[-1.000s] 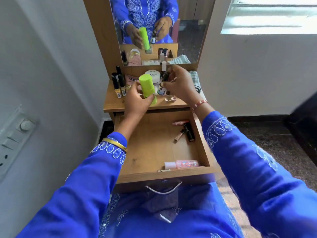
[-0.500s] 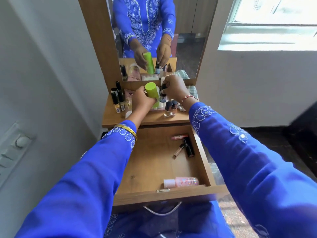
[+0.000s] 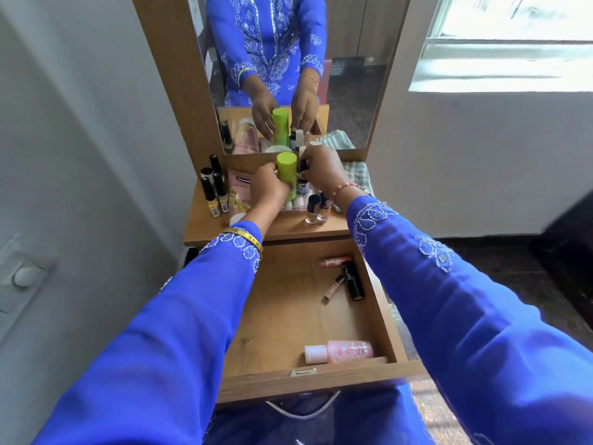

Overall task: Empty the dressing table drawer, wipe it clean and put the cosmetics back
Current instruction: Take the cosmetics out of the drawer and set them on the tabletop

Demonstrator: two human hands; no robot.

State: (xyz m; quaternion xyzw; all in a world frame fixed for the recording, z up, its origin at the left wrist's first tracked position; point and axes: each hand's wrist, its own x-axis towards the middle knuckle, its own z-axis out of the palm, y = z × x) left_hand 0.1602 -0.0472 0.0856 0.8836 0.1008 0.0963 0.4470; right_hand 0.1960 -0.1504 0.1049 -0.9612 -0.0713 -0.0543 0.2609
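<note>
**Drawer half emptied, both hands busy on the table top**

Head view: The left hand [image 3: 268, 184] is wrapped round a lime-green tube [image 3: 286, 172], holding it upright at the back of the dressing table top [image 3: 205, 229], close under the mirror [image 3: 349, 75]. It looks as if the tube is being stood there to keep it clear of the drawer while the wiping is done. At 3 o'clock from the tube, touching distance away, the right hand [image 3: 322, 170] pinches a small dark-capped bottle [image 3: 301, 175] among the jars already parked there; its grip is narrow, fingertips only. Nail-polish bottles [image 3: 213, 191] stand at 9 o'clock from the left hand, and two more small bottles [image 3: 317, 207] at 5 o'clock from the right hand.

The drawer [image 3: 308, 379] lies open at 6 o'clock from both hands, well apart from them. A pink bottle [image 3: 340, 351] lies on its side against the front wall; a black tube [image 3: 353, 281], a slim gloss tube [image 3: 333, 285] and a pink lipstick [image 3: 335, 261] lie near the right wall. Emptying is judged unfinished.
</note>
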